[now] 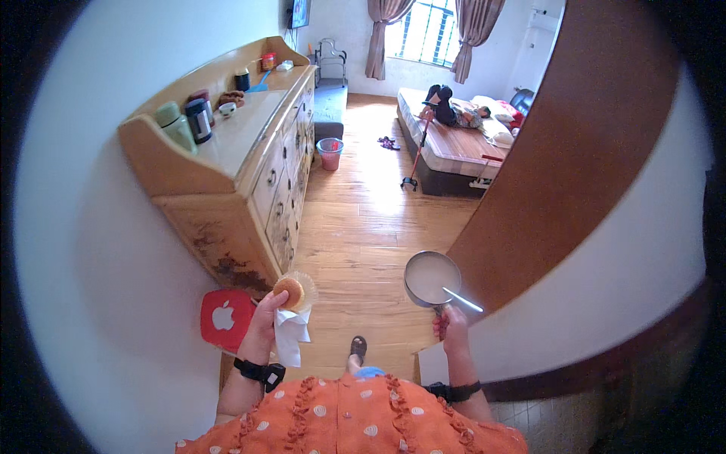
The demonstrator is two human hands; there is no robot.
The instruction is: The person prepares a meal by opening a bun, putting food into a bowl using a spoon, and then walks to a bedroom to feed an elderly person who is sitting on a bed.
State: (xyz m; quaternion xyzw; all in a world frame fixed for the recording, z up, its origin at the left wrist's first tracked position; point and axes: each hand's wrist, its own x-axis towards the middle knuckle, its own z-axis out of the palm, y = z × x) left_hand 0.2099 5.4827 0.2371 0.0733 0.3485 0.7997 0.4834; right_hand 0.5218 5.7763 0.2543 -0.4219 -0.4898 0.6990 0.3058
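Observation:
In my left hand (265, 318) is a round golden-brown cake (289, 293), with my thumb across its top. A clear pleated wrapper (307, 289) shows around its right side. A sheet of white tissue (291, 335) hangs down from the same grip. My right hand (452, 326) grips the handle of a round metal pan (407, 278). Pale, milky liquid (430, 278) fills much of the pan. The handle of a utensil (464, 299) leans out over the pan's right rim; its lower end is hidden in the liquid.
A wooden sideboard (204, 238) bearing flasks and a small cup runs along the left wall. Near my left hand is a red square stool or lid (227, 320). Ahead, a person (459, 113) lies on a bed (454, 153), with a walking cane (418, 153) beside it. A pink wastebasket (330, 156) stands farther off.

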